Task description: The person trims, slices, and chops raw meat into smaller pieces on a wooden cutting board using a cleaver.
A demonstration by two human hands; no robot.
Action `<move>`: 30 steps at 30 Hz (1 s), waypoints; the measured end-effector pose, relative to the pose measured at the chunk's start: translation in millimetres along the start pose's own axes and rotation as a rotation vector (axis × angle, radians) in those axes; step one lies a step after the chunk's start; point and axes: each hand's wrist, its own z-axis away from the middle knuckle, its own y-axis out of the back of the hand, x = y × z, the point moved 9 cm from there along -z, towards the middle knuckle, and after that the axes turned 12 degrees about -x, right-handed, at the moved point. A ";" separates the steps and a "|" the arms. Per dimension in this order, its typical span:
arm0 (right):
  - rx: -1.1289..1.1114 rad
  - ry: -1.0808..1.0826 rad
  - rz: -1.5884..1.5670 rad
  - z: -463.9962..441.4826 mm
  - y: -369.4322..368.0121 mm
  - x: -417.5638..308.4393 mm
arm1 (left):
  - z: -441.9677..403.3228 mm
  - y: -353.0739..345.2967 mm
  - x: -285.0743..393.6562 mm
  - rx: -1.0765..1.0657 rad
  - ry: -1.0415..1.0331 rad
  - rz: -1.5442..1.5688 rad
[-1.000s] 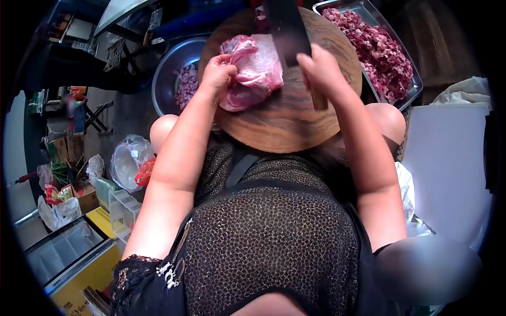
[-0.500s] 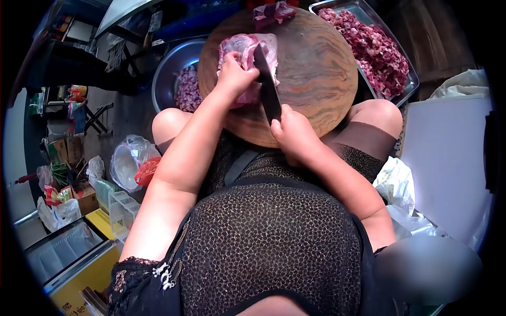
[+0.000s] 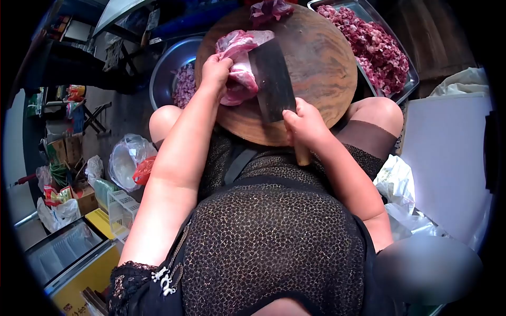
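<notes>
On a round wooden chopping block (image 3: 316,63) lies a pink-red slab of raw meat (image 3: 245,68). My left hand (image 3: 216,72) grips the slab's left side, fingers closed and pulling up a fold of it. In my right hand (image 3: 307,125) is a cleaver (image 3: 274,79), held by its wooden handle. Its broad dark blade lies tilted, face showing, against the right side of the meat; the lower edge of contact is hidden. A smaller dark red meat piece (image 3: 269,11) sits at the block's far edge.
A metal tray (image 3: 411,87) heaped with chopped meat stands at the far right. Left of the block, a steel bowl (image 3: 161,79) holds small meat pieces. Beside my right leg is a pale flat board (image 3: 448,158); plastic bags (image 3: 132,160) and boxes lie to the left.
The cleaver has turned from edge-on to showing its broad face. My left hand has shifted left, folding the meat over. My right hand has moved slightly right.
</notes>
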 end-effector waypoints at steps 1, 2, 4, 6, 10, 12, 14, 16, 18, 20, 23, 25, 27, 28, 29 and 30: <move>0.019 0.008 0.041 1.6 -0.5 -0.2 | 5.5 -4.2 -0.7 -0.040 0.026 0.101; 0.039 0.017 0.084 1.4 0.1 -1.9 | 9.2 -9.2 -1.6 -0.081 0.050 0.203; 0.074 0.069 0.173 -6.3 -2.1 -5.2 | 10.5 -11.9 -2.2 -0.100 0.030 0.217; 0.109 0.113 0.258 -13.3 -2.8 -10.7 | 14.8 -19.7 -2.1 -0.122 0.018 0.232; 0.093 0.007 0.426 -30.4 -0.3 -51.3 | 12.4 -14.2 4.6 -0.038 -0.019 0.044; 0.032 0.003 0.501 -37.5 -3.3 -78.5 | 0.9 -10.3 3.1 -0.068 -0.077 0.003; 0.117 0.059 0.708 -59.9 1.6 -74.1 | 3.2 -13.0 7.9 -0.044 -0.088 -0.012; 0.172 0.149 0.860 -60.9 -9.8 -88.0 | 3.2 -10.0 10.0 0.019 -0.079 0.004; 0.272 0.172 0.848 -57.9 -16.3 -78.7 | 6.4 -12.3 9.0 0.012 -0.068 0.073; 0.330 0.139 0.802 -57.9 -17.6 -53.5 | 4.9 -14.6 11.0 -0.018 -0.068 0.075; 0.338 0.184 0.735 -42.5 -11.0 -43.3 | -9.6 -17.7 1.1 -0.211 -0.099 0.132; 0.316 0.199 0.632 -36.7 -1.4 -35.4 | -5.6 -19.4 0.6 -0.240 -0.055 0.144; 0.242 0.136 0.546 -36.6 3.5 -24.0 | -4.7 -25.5 2.8 -0.273 -0.024 0.157; 0.226 0.128 0.541 -36.4 2.3 -23.6 | -3.3 -23.3 1.3 -0.207 -0.018 0.162; 0.211 0.121 0.535 -36.0 1.0 -23.6 | -0.8 -20.8 -2.0 -0.141 -0.009 0.167; 0.195 0.114 0.529 -35.3 -0.8 -24.5 | 1.9 -24.5 -1.7 -0.140 -0.009 0.170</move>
